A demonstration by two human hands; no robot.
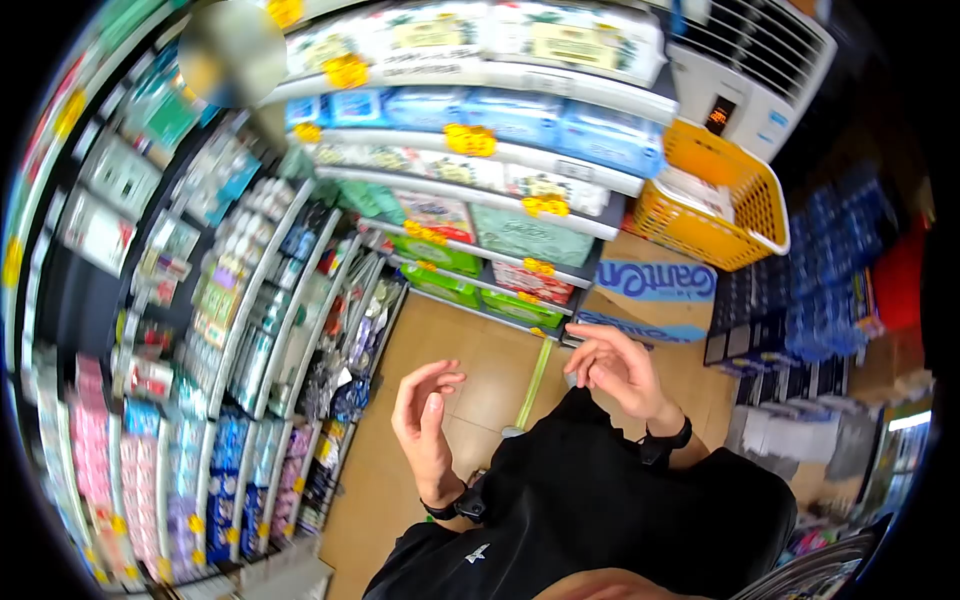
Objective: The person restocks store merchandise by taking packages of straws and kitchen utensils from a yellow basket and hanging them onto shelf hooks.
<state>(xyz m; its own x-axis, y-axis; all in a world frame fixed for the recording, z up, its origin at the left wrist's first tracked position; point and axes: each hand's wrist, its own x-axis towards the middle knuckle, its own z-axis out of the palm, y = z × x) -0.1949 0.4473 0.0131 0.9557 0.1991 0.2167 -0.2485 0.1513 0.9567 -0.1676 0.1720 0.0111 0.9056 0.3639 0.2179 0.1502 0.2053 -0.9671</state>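
Note:
My left hand [425,425] is raised over the tiled floor, its fingers loosely curled with the thumb apart and nothing between them. Higher and to the right, my right hand [620,372] hangs in the air with bent, parted fingers, also holding nothing. Black bands circle both wrists. On the floor beyond and between the hands runs a yellow-green strip [535,385]. Behind my right hand stands a cardboard box [650,290] with blue lettering. Neither hand appears to touch any goods.
Shelves ahead carry blue packs [520,118] and green packs [440,255]. Small packaged goods fill the left shelving [225,300]. A yellow basket [715,235] sits on the right below a white vented appliance [750,80]. Stacked blue drink packs [830,270] stand at far right.

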